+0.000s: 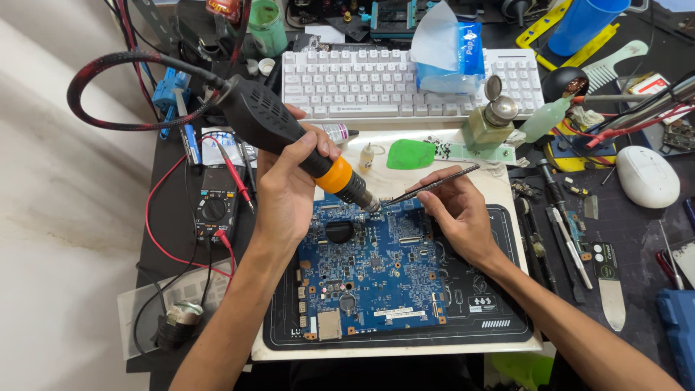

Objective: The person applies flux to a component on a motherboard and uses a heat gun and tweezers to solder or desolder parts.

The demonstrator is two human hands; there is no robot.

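Blue circuit board [373, 271] is lying flat on the black work mat [499, 318] in the middle of the bench, and I am seeing both hands working over its upper edge. My left hand [289, 190] is wrapping closed around the black-and-orange hot-air handpiece [289, 134], its nozzle pointing down at the board's top edge. My right hand [457, 210] is pinching slim tweezers [432, 185], tips meeting that nozzle, while a white keyboard [362, 83] is sitting behind and a multimeter [215, 206] just left.
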